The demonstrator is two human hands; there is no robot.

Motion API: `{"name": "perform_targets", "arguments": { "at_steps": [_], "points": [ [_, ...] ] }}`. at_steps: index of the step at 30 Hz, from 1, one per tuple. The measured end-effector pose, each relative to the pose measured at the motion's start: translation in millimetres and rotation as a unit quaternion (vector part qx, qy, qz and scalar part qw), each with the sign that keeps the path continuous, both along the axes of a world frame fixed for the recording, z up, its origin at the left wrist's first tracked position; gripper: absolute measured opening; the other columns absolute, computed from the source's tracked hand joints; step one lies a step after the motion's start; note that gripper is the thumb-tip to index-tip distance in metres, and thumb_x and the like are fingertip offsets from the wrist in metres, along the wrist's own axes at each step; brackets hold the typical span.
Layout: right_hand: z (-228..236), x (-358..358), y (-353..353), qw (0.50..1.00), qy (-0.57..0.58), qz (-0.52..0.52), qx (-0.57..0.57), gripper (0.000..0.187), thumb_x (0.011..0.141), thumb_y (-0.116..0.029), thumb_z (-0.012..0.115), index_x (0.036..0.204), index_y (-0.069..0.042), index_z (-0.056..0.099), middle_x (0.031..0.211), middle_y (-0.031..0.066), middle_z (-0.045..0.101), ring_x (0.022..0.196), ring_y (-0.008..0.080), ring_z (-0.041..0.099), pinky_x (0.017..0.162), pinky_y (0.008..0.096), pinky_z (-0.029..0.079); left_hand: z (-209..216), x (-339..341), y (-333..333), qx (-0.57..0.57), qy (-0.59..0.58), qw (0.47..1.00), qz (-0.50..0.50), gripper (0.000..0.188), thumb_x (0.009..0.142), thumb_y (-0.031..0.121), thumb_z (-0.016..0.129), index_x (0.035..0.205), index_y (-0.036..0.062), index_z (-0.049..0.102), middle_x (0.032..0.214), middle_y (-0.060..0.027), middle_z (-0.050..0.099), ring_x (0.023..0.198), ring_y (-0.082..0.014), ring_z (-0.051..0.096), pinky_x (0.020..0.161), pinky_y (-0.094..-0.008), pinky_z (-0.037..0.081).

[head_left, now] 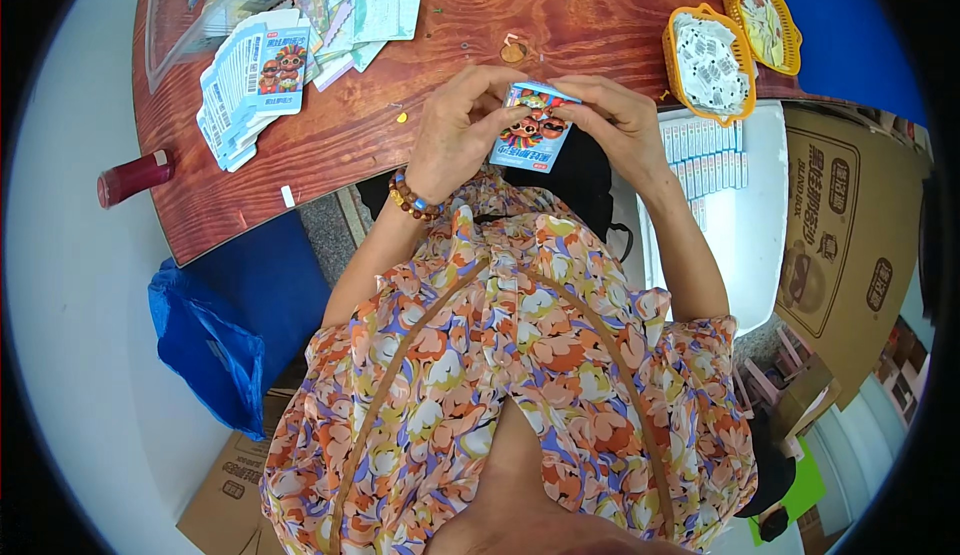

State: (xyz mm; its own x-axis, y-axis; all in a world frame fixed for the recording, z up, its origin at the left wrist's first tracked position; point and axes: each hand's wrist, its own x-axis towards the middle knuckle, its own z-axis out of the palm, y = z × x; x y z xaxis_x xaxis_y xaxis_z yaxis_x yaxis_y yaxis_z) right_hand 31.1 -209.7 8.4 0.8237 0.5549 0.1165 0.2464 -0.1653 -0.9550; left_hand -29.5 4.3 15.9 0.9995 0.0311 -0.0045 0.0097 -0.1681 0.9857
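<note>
Both of my hands hold one small blue printed carton (pixel 533 135) with cartoon figures on its face, just past the near edge of the wooden table (pixel 480 35). My left hand (pixel 462 130), with a brown bead bracelet on the wrist, grips the carton's left side. My right hand (pixel 612 120) pinches its upper right corner. A fanned stack of the same flat cartons (pixel 250 80) lies on the table to the left.
Loose cards and clear packets (pixel 350 5) lie at the table's far side. Two orange baskets (pixel 712 60) stand at the right. Rows of small packs sit on a white surface (pixel 710 155). A red bottle (pixel 133 177) lies at the left edge; a blue bag (pixel 205 340) and cardboard boxes (pixel 845 245) sit below.
</note>
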Motion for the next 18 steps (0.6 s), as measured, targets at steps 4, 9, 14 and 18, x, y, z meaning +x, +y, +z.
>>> {"name": "perform_targets", "arguments": {
  "at_steps": [4, 9, 14, 18],
  "points": [
    [0, 1, -6, 1.000, -0.023, 0.003, -0.005, 0.022, 0.087, -0.004, 0.070, 0.108, 0.000, 0.073, 0.108, 0.0096, 0.072, 0.095, 0.0162, 0.068, 0.083, 0.0279, 0.054, -3, -2, -6, -0.008, -0.010, 1.000, -0.004, 0.026, 0.085, 0.004, 0.073, 0.110, 0.0029, 0.067, 0.089, -0.0045, 0.062, 0.075, -0.0111, 0.066, 0.066, -0.0253, 0.053],
    [1, 11, -9, 0.998, -0.056, 0.038, -0.007, 0.020, 0.088, -0.004, 0.069, 0.107, 0.000, 0.073, 0.110, 0.0095, 0.071, 0.100, 0.0180, 0.067, 0.085, 0.0292, 0.054, -6, 0, -6, 0.015, -0.005, 1.000, -0.014, 0.021, 0.086, 0.005, 0.072, 0.106, 0.0023, 0.066, 0.092, -0.0052, 0.065, 0.077, -0.0115, 0.067, 0.066, -0.0256, 0.053],
    [3, 6, 8, 0.996, -0.083, 0.036, -0.017, 0.024, 0.088, -0.004, 0.068, 0.112, -0.001, 0.071, 0.115, 0.0108, 0.069, 0.102, 0.0203, 0.067, 0.087, 0.0305, 0.053, -7, 0, -15, -0.014, -0.008, 1.000, -0.006, 0.047, 0.084, 0.004, 0.074, 0.127, 0.0050, 0.054, 0.091, -0.0053, 0.064, 0.079, -0.0129, 0.067, 0.067, -0.0261, 0.053],
    [0, 6, 2, 0.996, -0.047, 0.069, -0.034, 0.026, 0.089, -0.005, 0.067, 0.115, -0.002, 0.069, 0.116, 0.0120, 0.068, 0.103, 0.0219, 0.067, 0.088, 0.0304, 0.053, -11, 0, -18, 0.012, -0.006, 1.000, -0.022, 0.073, 0.082, 0.002, 0.076, 0.144, 0.0087, 0.037, 0.090, -0.0056, 0.063, 0.080, -0.0131, 0.067, 0.068, -0.0267, 0.053]
  ]
}}
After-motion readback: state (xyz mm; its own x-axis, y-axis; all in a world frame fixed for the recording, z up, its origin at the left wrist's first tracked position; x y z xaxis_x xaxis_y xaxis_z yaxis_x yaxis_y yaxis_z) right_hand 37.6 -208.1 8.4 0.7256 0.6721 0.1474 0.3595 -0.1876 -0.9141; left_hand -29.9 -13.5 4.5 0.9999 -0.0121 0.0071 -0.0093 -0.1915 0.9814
